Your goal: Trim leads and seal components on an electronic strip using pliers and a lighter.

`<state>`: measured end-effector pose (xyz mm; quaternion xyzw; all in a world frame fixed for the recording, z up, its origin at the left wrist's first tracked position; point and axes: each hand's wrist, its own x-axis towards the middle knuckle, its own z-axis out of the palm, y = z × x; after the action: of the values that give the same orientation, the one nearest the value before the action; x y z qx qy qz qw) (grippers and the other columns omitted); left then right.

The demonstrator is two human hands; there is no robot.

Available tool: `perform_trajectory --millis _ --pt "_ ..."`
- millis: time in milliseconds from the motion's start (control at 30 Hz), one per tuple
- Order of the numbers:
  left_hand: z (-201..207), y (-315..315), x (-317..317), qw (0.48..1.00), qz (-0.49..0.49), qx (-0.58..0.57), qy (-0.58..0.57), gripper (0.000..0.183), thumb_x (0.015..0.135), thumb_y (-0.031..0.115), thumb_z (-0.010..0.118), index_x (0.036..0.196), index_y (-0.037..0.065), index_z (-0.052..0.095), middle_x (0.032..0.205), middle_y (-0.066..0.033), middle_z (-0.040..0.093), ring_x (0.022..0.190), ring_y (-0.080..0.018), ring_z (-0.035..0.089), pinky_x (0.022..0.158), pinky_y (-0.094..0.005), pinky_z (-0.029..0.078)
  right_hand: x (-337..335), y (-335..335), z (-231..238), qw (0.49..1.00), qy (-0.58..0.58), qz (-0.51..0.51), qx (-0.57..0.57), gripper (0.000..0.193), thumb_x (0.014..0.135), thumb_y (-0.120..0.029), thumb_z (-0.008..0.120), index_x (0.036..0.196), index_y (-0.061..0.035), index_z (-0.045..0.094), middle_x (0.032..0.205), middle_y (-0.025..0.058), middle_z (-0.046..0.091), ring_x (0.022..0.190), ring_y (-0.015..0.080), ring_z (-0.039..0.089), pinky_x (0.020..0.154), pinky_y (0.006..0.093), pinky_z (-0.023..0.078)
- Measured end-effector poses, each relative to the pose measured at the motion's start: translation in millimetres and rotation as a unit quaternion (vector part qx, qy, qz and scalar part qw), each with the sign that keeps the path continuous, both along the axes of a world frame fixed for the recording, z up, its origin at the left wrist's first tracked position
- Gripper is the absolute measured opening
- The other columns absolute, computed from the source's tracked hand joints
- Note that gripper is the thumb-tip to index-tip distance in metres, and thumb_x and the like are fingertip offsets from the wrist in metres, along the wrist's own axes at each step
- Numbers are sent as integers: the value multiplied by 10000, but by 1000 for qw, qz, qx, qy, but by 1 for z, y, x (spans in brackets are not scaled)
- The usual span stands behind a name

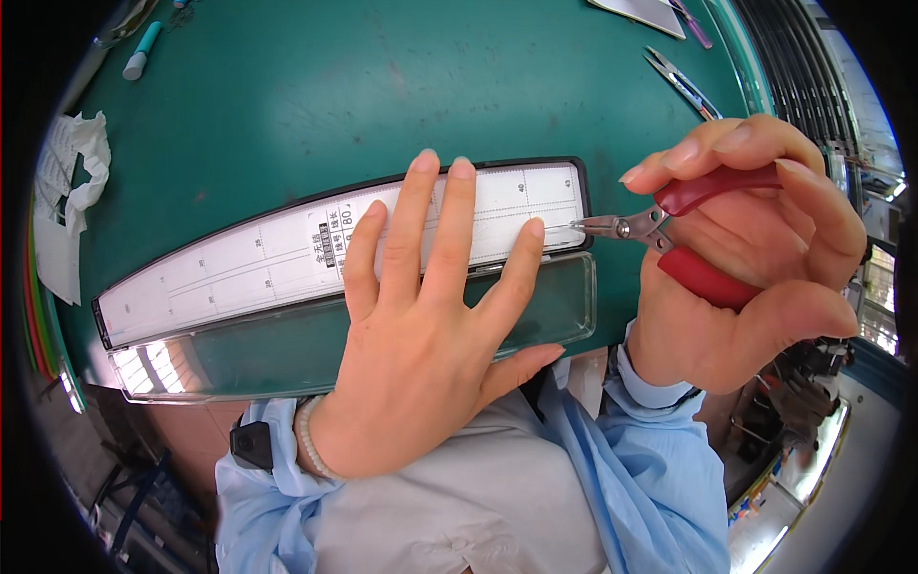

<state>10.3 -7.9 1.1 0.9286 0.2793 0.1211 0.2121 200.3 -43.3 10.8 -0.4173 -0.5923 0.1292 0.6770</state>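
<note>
My left hand [411, 306] lies flat, fingers spread, across a white printed sheet [239, 258] set in a long, shallow case with a black rim. Its index fingertip presses near the case's right end. A clear lid [287, 349] is hinged open along the near side, partly under that hand. Red-handled pliers [655, 228] rest in my right hand [727, 239], fingers curled around the spread handles. The metal jaws point left, over the case's right end, close to the left index fingertip. Whether the jaws grip a fine strand there cannot be made out.
A green mat [316, 86] covers the table. Tweezers [684, 84] lie at the far right, with a purple pen-like tool [696, 26] and a pale flat pad [643, 11] beyond. A capped teal marker [142, 52] lies far left, above crumpled white paper [72, 191].
</note>
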Motion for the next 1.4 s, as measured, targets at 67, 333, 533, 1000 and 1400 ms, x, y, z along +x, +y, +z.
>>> perform_trajectory --millis 67,333,533,1000,1400 --pt "0 0 1 1000 0 -1 2 748 678 445 794 1336 150 593 1480 -298 325 1378 -473 298 1079 -558 236 -2 0 1 1000 7 -28 8 669 983 -636 233 1278 -93 488 1091 218 522 867 268 568 644 413 580" --pt "1 -1 2 1000 -3 13 14 727 709 504 752 1343 185 593 1479 -305 324 1376 -476 298 1079 -552 232 7 -9 3 999 -4 -26 31 647 990 -626 269 1233 -95 548 1024 176 506 792 228 513 564 338 504" --pt "-2 -1 1 1000 -10 15 21 690 737 529 722 1334 209 594 1480 -314 319 1372 -488 300 1073 -564 228 2 -11 2 998 21 -58 13 620 986 -622 313 1191 -103 584 1009 157 496 784 214 500 557 320 482" --pt "-2 -2 1 1000 -4 12 23 666 730 512 739 1314 221 609 1483 -304 321 1366 -485 314 1068 -565 229 0 -14 6 1000 -19 -23 -3 653 981 -639 287 1240 -101 552 1046 169 471 785 223 490 554 310 485" --pt "-2 -1 -3 1000 -5 -2 -6 703 706 459 785 1301 131 602 1496 -307 324 1377 -493 328 1078 -565 224 3 -9 2 999 13 42 0 616 997 -600 307 1279 -103 538 1102 165 476 814 218 495 590 325 501"
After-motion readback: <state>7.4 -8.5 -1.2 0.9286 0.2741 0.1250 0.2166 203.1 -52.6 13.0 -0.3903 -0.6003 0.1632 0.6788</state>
